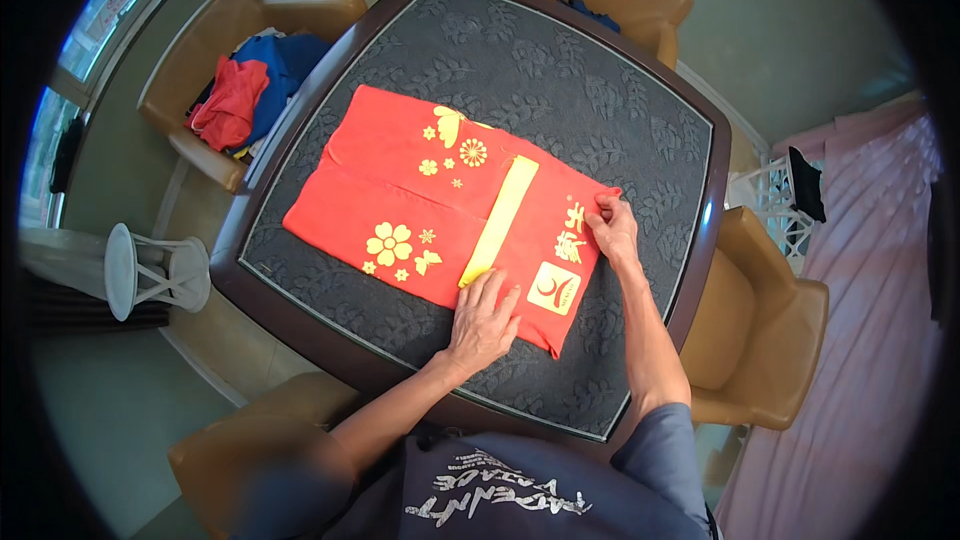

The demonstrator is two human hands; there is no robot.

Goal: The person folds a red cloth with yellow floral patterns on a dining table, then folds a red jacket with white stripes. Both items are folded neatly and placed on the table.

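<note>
A red folded cloth garment [397, 195] lies flat on the table, with yellow flowers and butterflies printed across its left part. Its right part carries a yellow square logo and printed characters. Between these parts a yellow band [501, 221] runs across the cloth. My left hand [484, 319] rests palm down on the near edge, fingertips at the band's lower end. At the far right corner, my right hand [616, 229] pinches the cloth between thumb and fingers. The near right corner hangs in a small point beyond the logo. Any layers underneath are hidden.
The dark patterned tabletop [600, 142] has a raised brown wooden rim [300, 349]. A tan armchair [172, 82] at the far left holds heaped red and blue clothes [259, 90]. Other tan armchairs [757, 315] surround the table. A white stool [161, 274] stands left.
</note>
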